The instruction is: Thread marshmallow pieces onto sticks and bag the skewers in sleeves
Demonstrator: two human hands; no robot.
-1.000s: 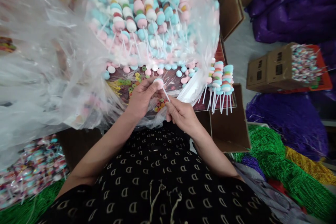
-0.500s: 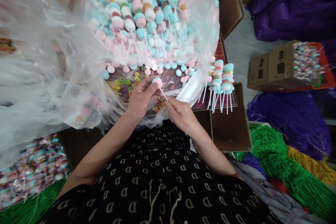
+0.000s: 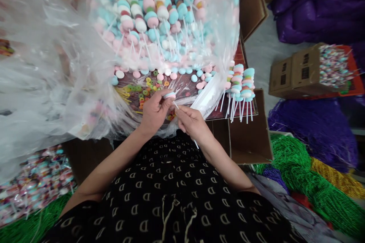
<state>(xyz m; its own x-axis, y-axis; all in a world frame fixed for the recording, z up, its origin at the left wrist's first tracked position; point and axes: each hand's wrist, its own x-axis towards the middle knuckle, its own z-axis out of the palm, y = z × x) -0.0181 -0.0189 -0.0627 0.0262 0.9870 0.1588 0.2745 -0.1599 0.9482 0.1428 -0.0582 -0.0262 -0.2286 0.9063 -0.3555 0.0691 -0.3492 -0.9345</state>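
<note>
Pinching a flat pink-and-blue gummy disc [image 3: 170, 95] over a printed carton top [image 3: 186, 87], the left hand [image 3: 155, 113] stays close beside the right hand [image 3: 192, 123], which grips a thin white stick [image 3: 175, 104] reaching up to the disc. A clear bag of candy skewers [image 3: 154, 15] bulges just beyond.

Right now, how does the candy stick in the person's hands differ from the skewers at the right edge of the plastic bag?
The white stick in the right hand meets one pale disc candy pinched by the left hand; the skewers beside the clear plastic bag carry stacks of several discs. The held stick slants toward the person's body; the skewers' sticks fan out side by side, touched by neither hand. Both have thin white sticks and pastel discs.
</note>
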